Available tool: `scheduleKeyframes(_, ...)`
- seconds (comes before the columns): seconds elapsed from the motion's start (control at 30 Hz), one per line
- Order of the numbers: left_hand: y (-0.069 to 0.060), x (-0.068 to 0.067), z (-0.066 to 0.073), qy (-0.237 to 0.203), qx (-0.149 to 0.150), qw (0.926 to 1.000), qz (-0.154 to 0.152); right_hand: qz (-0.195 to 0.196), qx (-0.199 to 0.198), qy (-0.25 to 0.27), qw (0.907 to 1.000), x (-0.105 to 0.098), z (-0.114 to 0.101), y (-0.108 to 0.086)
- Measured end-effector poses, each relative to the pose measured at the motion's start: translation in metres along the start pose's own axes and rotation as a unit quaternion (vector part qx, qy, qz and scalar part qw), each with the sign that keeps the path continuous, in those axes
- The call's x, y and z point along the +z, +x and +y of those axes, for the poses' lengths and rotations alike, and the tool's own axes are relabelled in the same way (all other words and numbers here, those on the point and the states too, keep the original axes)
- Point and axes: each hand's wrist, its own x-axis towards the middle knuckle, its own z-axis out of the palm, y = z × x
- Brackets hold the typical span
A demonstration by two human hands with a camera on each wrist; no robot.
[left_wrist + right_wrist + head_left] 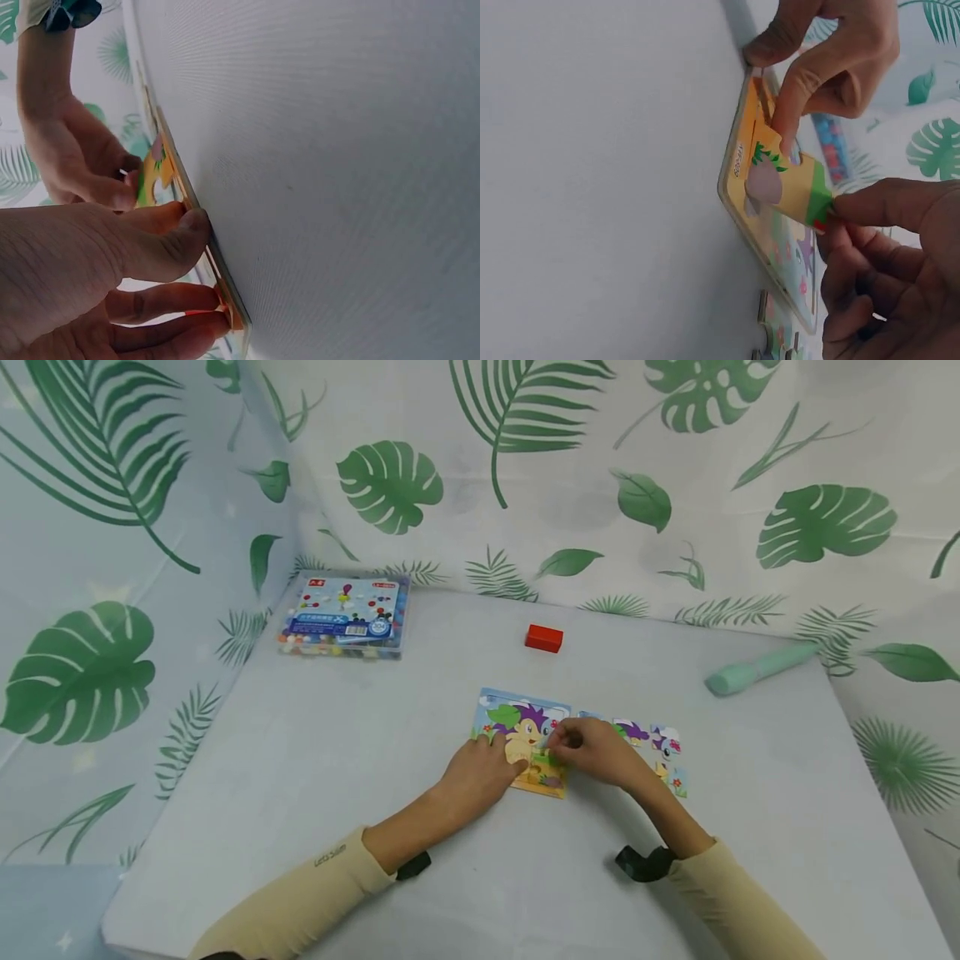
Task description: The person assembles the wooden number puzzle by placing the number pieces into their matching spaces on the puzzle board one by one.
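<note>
A cartoon jigsaw puzzle board (542, 787) with a purple-haired character lies on the table. My left hand (474, 770) rests over its left and lower part, its fingertips pressing on the board. At the board's right side, my right hand (600, 750) pinches a puzzle piece (799, 184) between thumb and fingers. This yellow and green piece, with a purple plant printed on it, is tilted over the board's lower right area. One left fingertip touches it in the right wrist view. Several loose puzzle pieces (667, 742) lie right of the board, partly hidden behind the right hand.
A clear plastic box (345, 614) of colourful parts is at the back left. A red block (543, 638) sits behind the board. Toward the back right lies a mint-green, stick-shaped object (761, 670). Leaf-printed cloth (540, 527) hangs behind the white table (315, 735).
</note>
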Motion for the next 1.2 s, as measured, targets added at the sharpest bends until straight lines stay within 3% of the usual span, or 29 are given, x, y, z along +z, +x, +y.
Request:
scheduleKeyframes(0.13, -0.002, 0.001, -0.001, -0.002, -0.001, 1.0000, 0.004, 0.012, -0.022, 0.027, 0.9993, 0.001, 0.002, -0.007)
scheduleKeyframes(0.3, -0.002, 0.001, -0.002, -0.013, 0.002, 0.9999, 0.011, 0.053, -0.004, 0.061, 0.9967, -0.014, 0.011, -0.032)
scheduleKeyframes(0.4, -0.003, 0.001, -0.002, -0.019, 0.000, 0.9998, 0.005, 0.063, 0.035, 0.083, 0.9940, -0.038, 0.024, -0.059)
scheduleKeyframes(0.53, -0.004, 0.001, -0.004, -0.017, -0.006, 0.9998, -0.007, 0.042, 0.103, 0.092, 0.9895, -0.065, 0.053, -0.097)
scheduleKeyframes(0.7, -0.004, 0.001, -0.005, -0.015, -0.002, 0.9999, 0.001, 0.030, 0.158, 0.073, 0.9843, -0.071, 0.083, -0.130)
scheduleKeyframes(1.0, -0.005, 0.000, -0.004, -0.021, -0.003, 0.9997, 0.008, 0.093, 0.105, 0.002, 0.9901, -0.054, 0.097, -0.138)
scheduleKeyframes(1.2, -0.005, 0.000, 0.000, -0.031, -0.003, 0.9995, 0.003, 0.096, 0.118, -0.045, 0.9874, -0.051, 0.093, -0.137)
